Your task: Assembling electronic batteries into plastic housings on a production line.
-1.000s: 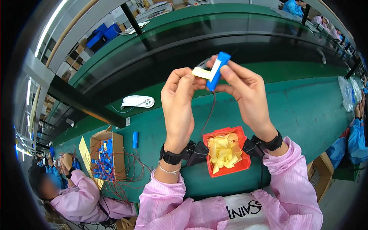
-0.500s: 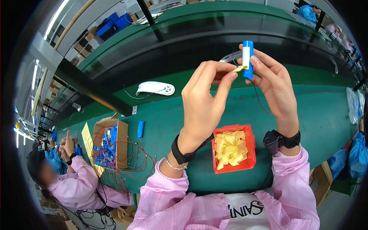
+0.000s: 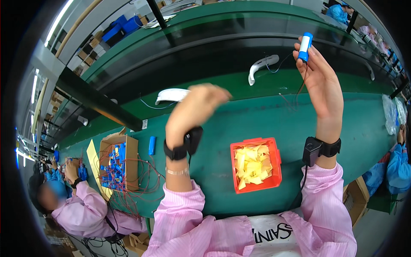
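My right hand (image 3: 321, 81) is raised at the upper right, with its fingers closed round a blue cylindrical battery (image 3: 305, 46). A white label runs along the battery, and thin dark wires hang from its lower end. At left of centre my left hand (image 3: 195, 107) is smeared by motion, so its fingers and anything in them cannot be made out. Between my forearms a red plastic bin (image 3: 278, 173) stands on the green table, full of yellow paper-like strips (image 3: 253, 165).
A cardboard box (image 3: 132, 165) of blue batteries with tangled red wires stands at left. One loose battery (image 3: 152, 145) lies beside it. White curved devices (image 3: 261, 68) lie beyond the table. A co-worker in pink (image 3: 87, 203) sits at far left. A dark post (image 3: 96, 96) slants down.
My left hand has come away from the battery, moving left and down. My right hand has carried the battery up and to the right. The yellow strip at the battery no longer shows.
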{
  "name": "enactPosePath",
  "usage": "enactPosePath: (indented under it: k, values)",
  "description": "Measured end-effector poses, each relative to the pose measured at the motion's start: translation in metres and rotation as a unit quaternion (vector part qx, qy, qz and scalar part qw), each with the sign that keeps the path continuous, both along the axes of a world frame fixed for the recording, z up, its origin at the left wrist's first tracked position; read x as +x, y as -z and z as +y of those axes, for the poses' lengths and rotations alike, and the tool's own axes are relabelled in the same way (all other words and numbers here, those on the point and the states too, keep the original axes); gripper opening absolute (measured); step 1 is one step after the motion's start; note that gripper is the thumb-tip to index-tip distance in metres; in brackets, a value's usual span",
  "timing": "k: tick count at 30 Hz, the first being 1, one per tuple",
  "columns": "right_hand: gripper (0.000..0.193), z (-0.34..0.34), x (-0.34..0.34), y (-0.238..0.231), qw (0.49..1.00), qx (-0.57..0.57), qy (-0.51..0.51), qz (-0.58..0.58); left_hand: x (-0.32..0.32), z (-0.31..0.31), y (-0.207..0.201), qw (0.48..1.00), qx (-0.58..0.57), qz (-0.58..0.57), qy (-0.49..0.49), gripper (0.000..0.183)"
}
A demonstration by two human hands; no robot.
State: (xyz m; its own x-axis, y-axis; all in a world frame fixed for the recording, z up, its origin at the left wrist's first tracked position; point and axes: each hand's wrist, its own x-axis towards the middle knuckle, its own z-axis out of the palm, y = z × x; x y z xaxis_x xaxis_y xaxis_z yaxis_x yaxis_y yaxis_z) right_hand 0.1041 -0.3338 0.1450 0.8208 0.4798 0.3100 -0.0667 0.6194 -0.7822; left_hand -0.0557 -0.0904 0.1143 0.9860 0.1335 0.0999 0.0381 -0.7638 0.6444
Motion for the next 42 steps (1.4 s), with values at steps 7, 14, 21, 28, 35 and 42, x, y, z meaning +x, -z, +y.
enactPosePath:
  k: [7,14,21,28,35,42]
  values:
    - [0.042,0.0,-0.007,-0.011,0.998,-0.037,-0.036,-0.044,-0.011,0.124,0.111,0.921,0.301,-0.035,-0.243,0.047]
    - [0.048,0.006,-0.017,-0.012,0.996,-0.049,-0.065,-0.044,-0.01,0.098,0.083,0.951,0.176,0.085,-0.239,0.039]
    - [0.054,0.024,-0.046,0.0,0.988,-0.085,-0.074,-0.104,0.018,0.015,0.015,0.853,-0.405,-0.287,-0.16,0.028]
    - [0.04,0.039,-0.095,0.002,0.975,-0.151,-0.089,-0.137,0.012,-0.061,-0.009,0.746,-0.607,-0.273,-0.03,0.069]
    - [0.025,0.048,-0.097,0.015,0.969,-0.155,0.002,-0.193,0.009,-0.086,-0.013,0.731,-0.611,-0.3,-0.038,0.069]
    - [0.028,0.051,-0.105,0.02,0.941,-0.177,0.084,-0.275,0.01,-0.088,-0.008,0.721,-0.617,-0.312,-0.039,0.069]
